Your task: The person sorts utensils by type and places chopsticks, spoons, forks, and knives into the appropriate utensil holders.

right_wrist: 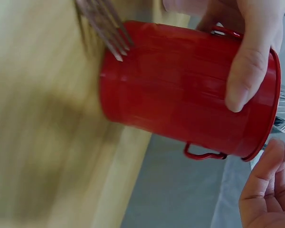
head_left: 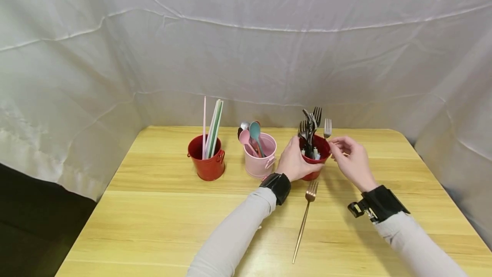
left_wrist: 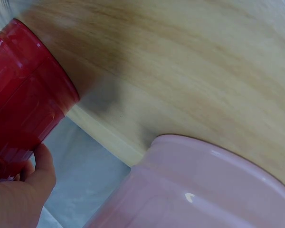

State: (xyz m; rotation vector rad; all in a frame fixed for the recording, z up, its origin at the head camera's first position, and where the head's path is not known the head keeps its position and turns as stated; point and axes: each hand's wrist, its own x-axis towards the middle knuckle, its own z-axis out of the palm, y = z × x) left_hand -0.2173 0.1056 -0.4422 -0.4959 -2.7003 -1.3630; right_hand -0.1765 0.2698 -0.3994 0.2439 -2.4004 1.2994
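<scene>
My left hand point(head_left: 297, 161) grips the right-hand red bucket point(right_wrist: 180, 80), with the thumb across its front near the rim. Several forks point(head_left: 310, 125) stand in that bucket, tines up, bunched toward its left side. One silver-tined fork point(head_left: 327, 127) leans at the right rim. Right beside that rim is my right hand point(head_left: 351, 159), its fingers loosely bent; in the right wrist view nothing shows between the thumb and finger. A copper-coloured fork point(head_left: 304, 221) lies on the table in front of the bucket, tines toward it.
Left of my left hand stands a pink bucket point(head_left: 253, 168) with several spoons point(head_left: 255, 131). Farther left, another red bucket point(head_left: 209, 169) holds chopsticks point(head_left: 215, 127). All stand on a wooden table point(head_left: 153, 221), with a pale cloth point(head_left: 269, 63) hanging behind.
</scene>
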